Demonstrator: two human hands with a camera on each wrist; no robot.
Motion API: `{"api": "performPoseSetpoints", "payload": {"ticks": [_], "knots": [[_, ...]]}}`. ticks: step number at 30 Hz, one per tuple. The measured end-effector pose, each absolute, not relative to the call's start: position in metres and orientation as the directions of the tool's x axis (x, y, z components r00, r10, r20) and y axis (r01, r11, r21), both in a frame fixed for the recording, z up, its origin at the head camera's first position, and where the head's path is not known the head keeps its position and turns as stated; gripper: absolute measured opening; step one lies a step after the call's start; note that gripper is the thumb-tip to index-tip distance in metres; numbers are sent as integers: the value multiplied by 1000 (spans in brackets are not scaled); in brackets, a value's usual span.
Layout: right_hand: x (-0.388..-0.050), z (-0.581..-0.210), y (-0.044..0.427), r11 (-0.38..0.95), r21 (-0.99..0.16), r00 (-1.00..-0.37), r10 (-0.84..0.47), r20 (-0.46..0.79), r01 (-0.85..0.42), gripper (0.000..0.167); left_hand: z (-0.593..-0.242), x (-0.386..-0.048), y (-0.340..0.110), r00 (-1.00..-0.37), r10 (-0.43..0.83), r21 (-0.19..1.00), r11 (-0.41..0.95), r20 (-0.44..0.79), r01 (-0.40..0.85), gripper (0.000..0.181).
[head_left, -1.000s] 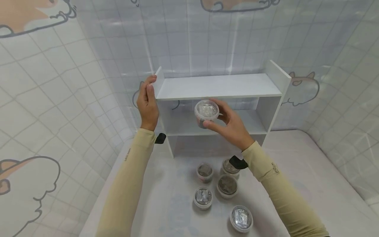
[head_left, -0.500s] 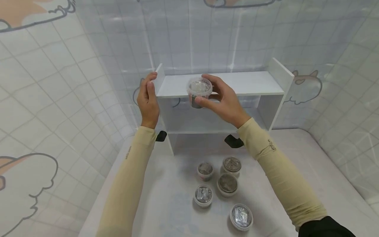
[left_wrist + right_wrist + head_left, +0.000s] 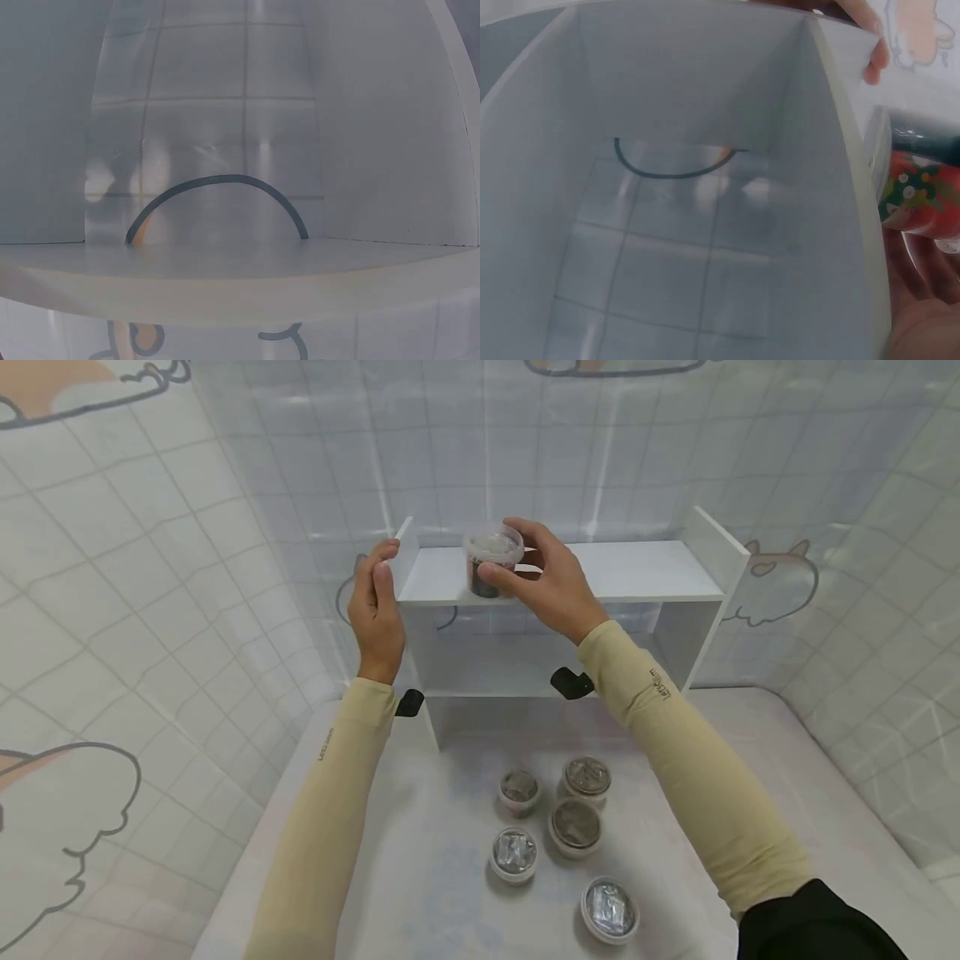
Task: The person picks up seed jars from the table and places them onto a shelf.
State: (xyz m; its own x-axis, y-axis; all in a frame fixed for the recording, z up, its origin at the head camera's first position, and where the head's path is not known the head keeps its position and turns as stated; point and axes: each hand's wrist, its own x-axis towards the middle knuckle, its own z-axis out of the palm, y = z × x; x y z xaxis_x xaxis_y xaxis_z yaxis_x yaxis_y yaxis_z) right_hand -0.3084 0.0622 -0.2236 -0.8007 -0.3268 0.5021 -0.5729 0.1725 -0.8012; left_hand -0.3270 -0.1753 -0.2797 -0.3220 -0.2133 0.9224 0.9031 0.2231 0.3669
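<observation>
In the head view my right hand (image 3: 551,581) grips a small clear tub (image 3: 491,578) with dark contents, thumb on the near side and fingers on the far side. The tub is upright at the front edge of the top board of a white shelf unit (image 3: 622,568); whether it touches the board cannot be told. The right wrist view shows the tub's red patterned label (image 3: 922,191). My left hand (image 3: 377,618) is raised against the outside of the unit's left side panel (image 3: 406,560), fingers pointing up and slightly bent. In the left wrist view only the shelf compartment (image 3: 225,259) shows.
Several lidded tubs stand on the pale table covering in front of the unit, among them a nearer left tub (image 3: 514,856) and a front right tub (image 3: 610,910). A right side panel (image 3: 712,547) rises above the top board. Tile-patterned sheeting (image 3: 525,452) surrounds the area.
My right hand has carried the tub up and slightly left, from in front of the middle compartment to the top board's level. My left hand stays at the side panel.
</observation>
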Motion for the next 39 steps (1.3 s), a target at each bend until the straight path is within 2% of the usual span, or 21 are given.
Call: {"api": "performPoseSetpoints", "payload": {"ticks": [5,13,19,31,39], "knots": [[-329,-225,57,268,-781,-818,-316,481,-564,79,-279,-326,-175,-310,-214,357,236,926,904,28],[-339,-218,53,385,-771,-858,-308,411,-507,84,-280,-325,-171,-319,-210,363,223,924,905,27],[-342,-217,56,394,-792,-877,-327,353,-466,84,-280,-324,-169,-323,-207,365,220,924,904,28],[-344,-218,52,371,-811,-881,-330,339,-451,85,-280,-322,-170,-316,-209,362,236,925,902,28],[-342,-217,55,329,-828,-877,-332,348,-453,97,-278,-322,-170,-318,-216,365,230,923,902,28]]}}
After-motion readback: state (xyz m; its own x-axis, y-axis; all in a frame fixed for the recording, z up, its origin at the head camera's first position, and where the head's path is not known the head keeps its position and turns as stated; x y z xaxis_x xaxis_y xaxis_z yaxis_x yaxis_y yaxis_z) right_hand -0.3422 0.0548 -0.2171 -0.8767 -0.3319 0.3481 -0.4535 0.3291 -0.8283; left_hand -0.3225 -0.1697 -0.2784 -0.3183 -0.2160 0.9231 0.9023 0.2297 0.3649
